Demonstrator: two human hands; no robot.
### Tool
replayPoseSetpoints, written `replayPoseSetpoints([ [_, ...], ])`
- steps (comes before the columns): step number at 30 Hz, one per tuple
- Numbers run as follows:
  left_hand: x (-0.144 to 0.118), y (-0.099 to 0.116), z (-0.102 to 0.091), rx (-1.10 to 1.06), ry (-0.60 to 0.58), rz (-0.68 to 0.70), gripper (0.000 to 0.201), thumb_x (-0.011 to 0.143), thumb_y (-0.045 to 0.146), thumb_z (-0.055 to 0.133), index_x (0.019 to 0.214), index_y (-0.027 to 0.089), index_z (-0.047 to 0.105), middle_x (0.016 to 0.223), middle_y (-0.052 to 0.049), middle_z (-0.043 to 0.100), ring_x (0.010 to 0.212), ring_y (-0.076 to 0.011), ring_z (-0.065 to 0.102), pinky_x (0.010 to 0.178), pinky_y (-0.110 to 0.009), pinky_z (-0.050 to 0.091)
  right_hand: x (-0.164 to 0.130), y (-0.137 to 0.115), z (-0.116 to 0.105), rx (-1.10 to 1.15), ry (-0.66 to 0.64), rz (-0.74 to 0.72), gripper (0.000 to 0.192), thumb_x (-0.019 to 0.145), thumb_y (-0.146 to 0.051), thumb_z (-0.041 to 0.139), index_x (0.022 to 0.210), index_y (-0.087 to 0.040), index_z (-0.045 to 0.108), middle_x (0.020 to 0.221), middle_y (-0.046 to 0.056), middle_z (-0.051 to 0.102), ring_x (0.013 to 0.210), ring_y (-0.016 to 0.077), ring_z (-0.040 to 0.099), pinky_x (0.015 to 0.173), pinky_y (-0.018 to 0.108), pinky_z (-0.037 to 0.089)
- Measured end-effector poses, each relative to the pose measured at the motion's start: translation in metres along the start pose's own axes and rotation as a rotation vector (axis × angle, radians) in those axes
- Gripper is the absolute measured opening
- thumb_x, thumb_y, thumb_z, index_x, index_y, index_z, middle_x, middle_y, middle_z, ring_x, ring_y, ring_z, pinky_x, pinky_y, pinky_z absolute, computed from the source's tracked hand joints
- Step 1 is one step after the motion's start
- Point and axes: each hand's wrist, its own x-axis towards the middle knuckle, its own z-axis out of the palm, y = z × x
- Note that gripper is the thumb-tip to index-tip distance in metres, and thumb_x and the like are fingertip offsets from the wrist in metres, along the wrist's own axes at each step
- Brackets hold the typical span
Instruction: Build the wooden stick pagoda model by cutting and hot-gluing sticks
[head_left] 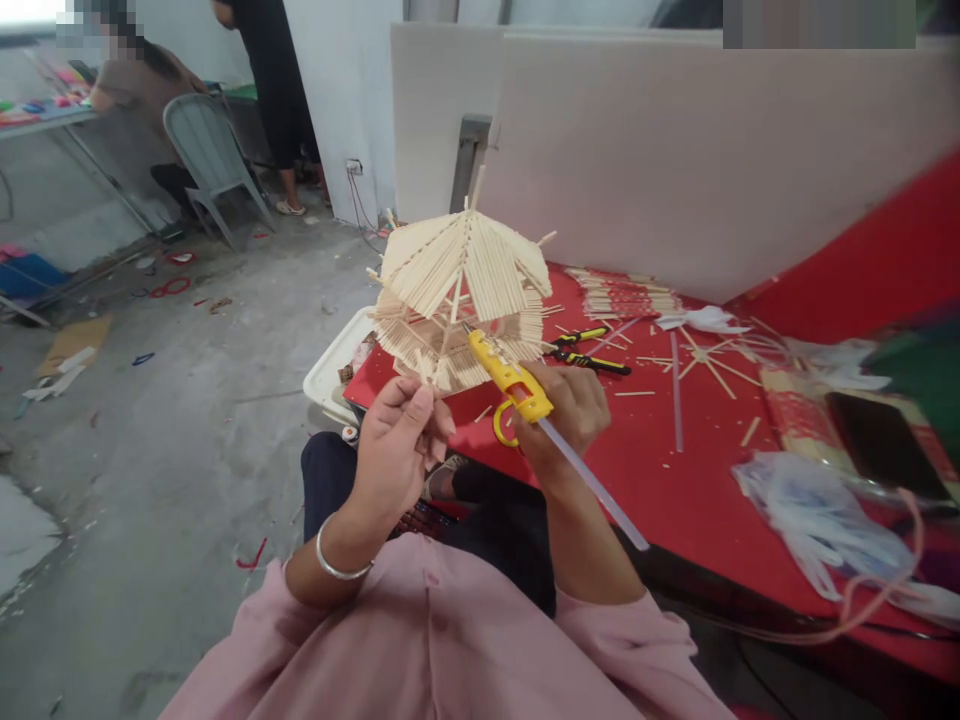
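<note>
On the far left, across the bare floor, one grey plastic chair (206, 150) stands by a second table, with two other people beside it. Nearer, a white tray (330, 372) sits off the corner of the red desk (675, 480); what lies in it is mostly hidden behind the model.

The left hand (397, 445) is curled closed, its fingertips pinched on the bottom edge of the stick house (461, 305), a single small model built of pale wooden sticks with a slatted, peaked roof. The house is held just above the desk's near-left corner, upright, its roof tip pointing up and slightly away.

The right hand (570, 410) is wrapped shut around one yellow glue gun (510, 380). The gun's long axis runs diagonally: nozzle up-left, touching the house's underside, and a clear glue stick (592, 485) trailing out down-right.

Further right on the desk lie one pair of black-and-yellow cutters (589, 352), scattered loose sticks (705, 360), and one crumpled clear plastic bag (817, 520); whether anything is inside it cannot be told.
</note>
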Motion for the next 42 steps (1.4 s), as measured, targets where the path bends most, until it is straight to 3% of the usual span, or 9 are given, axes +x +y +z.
replayPoseSetpoints([
  [4,-0.003,0.009,-0.018,-0.027,0.032,0.007,0.038,0.077,0.044,0.087,0.084,0.02,0.057,0.059,0.005,0.065,0.039,-0.0045,0.049,0.035,-0.014,0.032,0.0,-0.019,0.003,-0.063,-0.044,-0.027,0.019,0.094,-0.035,0.062,0.101,-0.024,0.076,0.082,0.006,0.068,0.078,0.0191,0.061,0.078,0.034,0.045],
  [12,0.005,0.014,-0.046,-0.087,0.042,0.011,0.041,0.075,0.045,0.088,0.084,0.02,0.057,0.06,0.005,0.065,0.041,-0.0048,0.05,0.036,-0.015,0.03,0.0,-0.053,0.001,-0.398,-0.093,0.094,0.027,0.094,-0.039,0.061,0.112,-0.028,0.077,0.087,0.009,0.065,0.083,0.023,0.056,0.075,0.038,0.035],
  [16,0.005,0.019,-0.053,-0.107,0.012,0.012,0.043,0.074,0.046,0.088,0.081,0.02,0.054,0.059,0.005,0.065,0.04,-0.0047,0.049,0.036,-0.015,0.031,0.006,-0.064,0.003,-0.481,-0.116,0.1,0.027,0.092,-0.031,0.062,0.115,-0.028,0.077,0.088,0.009,0.063,0.083,0.0235,0.051,0.075,0.039,0.03],
  [22,0.004,0.024,-0.07,-0.137,0.025,0.023,0.042,0.074,0.046,0.088,0.083,0.019,0.057,0.06,0.004,0.065,0.04,-0.0053,0.049,0.037,-0.015,0.032,0.017,-0.073,0.009,-0.561,-0.015,0.035,0.026,0.091,-0.026,0.065,0.113,-0.031,0.078,0.085,0.008,0.064,0.08,0.0217,0.051,0.073,0.038,0.03],
  [25,0.008,0.024,-0.077,-0.147,0.032,0.035,0.041,0.075,0.046,0.087,0.083,0.019,0.057,0.06,0.004,0.065,0.04,-0.0053,0.05,0.037,-0.015,0.032,0.02,-0.076,0.014,-0.53,-0.063,0.053,0.026,0.093,-0.027,0.062,0.112,-0.031,0.079,0.088,0.008,0.068,0.081,0.021,0.055,0.073,0.036,0.032],
  [29,0.016,0.02,-0.078,-0.143,0.015,0.033,0.043,0.074,0.047,0.088,0.083,0.019,0.056,0.06,0.004,0.065,0.041,-0.005,0.05,0.037,-0.014,0.032,0.018,-0.081,0.014,-0.351,-0.24,0.169,0.032,0.097,-0.033,0.056,0.122,-0.029,0.076,0.092,0.007,0.076,0.083,0.0186,0.065,0.074,0.031,0.041],
  [33,0.023,0.012,-0.074,-0.127,0.009,0.03,0.047,0.071,0.051,0.088,0.083,0.019,0.055,0.058,0.005,0.065,0.038,-0.0052,0.049,0.034,-0.014,0.029,0.017,-0.084,-0.002,-0.223,-0.241,0.366,0.04,0.095,-0.053,0.057,0.118,-0.025,0.075,0.1,0.008,0.079,0.086,0.0207,0.071,0.073,0.03,0.047],
  [39,0.023,0.004,-0.068,-0.131,-0.017,0.019,0.046,0.072,0.05,0.088,0.083,0.019,0.055,0.058,0.005,0.065,0.038,-0.0049,0.049,0.034,-0.013,0.031,0.04,-0.065,-0.033,-0.304,-0.289,0.541,0.081,0.09,-0.083,0.03,0.104,-0.015,0.073,0.075,0.012,0.068,0.069,0.0265,0.061,0.063,0.036,0.04],
  [42,0.02,0.002,-0.066,-0.139,-0.03,0.025,0.045,0.072,0.049,0.088,0.083,0.019,0.056,0.058,0.005,0.065,0.038,-0.005,0.049,0.034,-0.014,0.031,0.058,-0.057,-0.033,-0.381,-0.31,0.574,0.086,0.09,-0.086,0.019,0.095,-0.016,0.069,0.076,0.012,0.064,0.066,0.0235,0.055,0.064,0.036,0.034],
])
